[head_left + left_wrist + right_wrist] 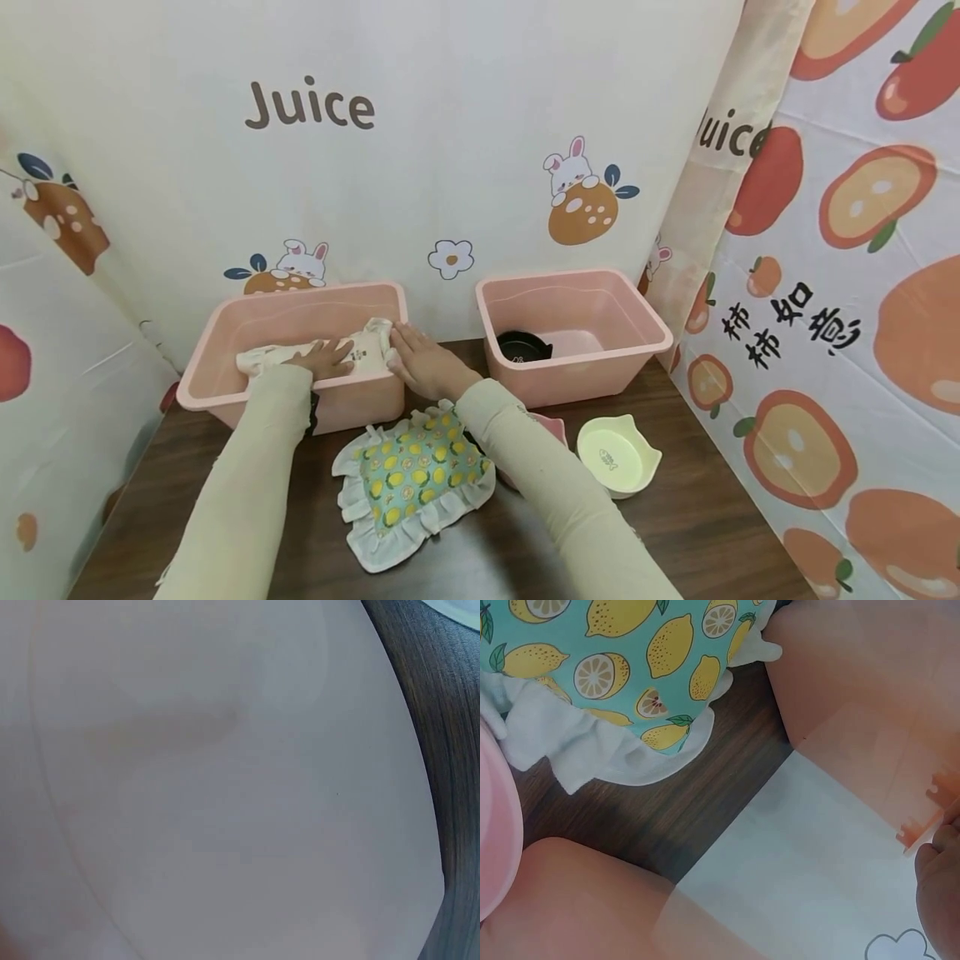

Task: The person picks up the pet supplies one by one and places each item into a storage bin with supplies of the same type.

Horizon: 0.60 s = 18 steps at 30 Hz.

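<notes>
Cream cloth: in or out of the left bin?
In: the cream cloth lies within the left bin, the left hand on it.

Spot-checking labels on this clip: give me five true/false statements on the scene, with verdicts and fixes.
1. The left hand is on the cream cloth in the left bin. True.
2. The black bowl sits in the left bin. False: the black bowl is in the right bin.
3. The pale yellow-green bowl stands on the table. True.
4. The lemon-print cloth lies inside the right bin. False: the lemon-print cloth is on the table.
5. The right hand holds the black bowl. False: the right hand is at the left bin's right end.
</notes>
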{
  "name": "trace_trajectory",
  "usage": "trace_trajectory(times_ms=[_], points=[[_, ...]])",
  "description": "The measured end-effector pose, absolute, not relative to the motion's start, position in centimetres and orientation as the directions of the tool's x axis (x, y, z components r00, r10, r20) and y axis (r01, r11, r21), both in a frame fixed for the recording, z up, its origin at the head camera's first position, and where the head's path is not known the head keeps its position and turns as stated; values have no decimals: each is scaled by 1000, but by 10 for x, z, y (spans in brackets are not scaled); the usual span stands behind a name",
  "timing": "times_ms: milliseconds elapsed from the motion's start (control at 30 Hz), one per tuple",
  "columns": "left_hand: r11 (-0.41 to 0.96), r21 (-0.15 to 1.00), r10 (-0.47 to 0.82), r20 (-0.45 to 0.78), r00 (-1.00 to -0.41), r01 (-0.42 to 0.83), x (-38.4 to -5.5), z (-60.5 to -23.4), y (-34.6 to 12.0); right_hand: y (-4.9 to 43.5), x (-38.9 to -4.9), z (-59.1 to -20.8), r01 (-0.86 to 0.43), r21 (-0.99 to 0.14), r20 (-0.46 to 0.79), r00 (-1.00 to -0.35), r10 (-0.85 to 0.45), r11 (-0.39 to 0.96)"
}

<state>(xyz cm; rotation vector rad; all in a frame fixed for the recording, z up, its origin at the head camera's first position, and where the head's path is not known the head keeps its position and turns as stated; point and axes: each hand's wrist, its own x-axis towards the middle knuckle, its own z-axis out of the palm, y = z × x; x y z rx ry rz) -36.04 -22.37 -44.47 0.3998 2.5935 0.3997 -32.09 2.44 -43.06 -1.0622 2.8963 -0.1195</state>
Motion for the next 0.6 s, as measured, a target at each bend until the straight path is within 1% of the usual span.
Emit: trace_trajectory(times_ms=[267, 500, 600], points=[[909, 360, 358, -423, -832, 208, -362, -449, -226, 24, -319, -430, -646, -99, -15, -760, -650, 757], [925, 297, 346, -403, -847, 237, -357, -441, -221, 24, -319, -431, -645, -89, -9, -761, -648, 759], [927, 295, 341, -402, -850, 232, -355, -439, -220, 23, -319, -431, -645, -83, -13, -762, -647, 760]])
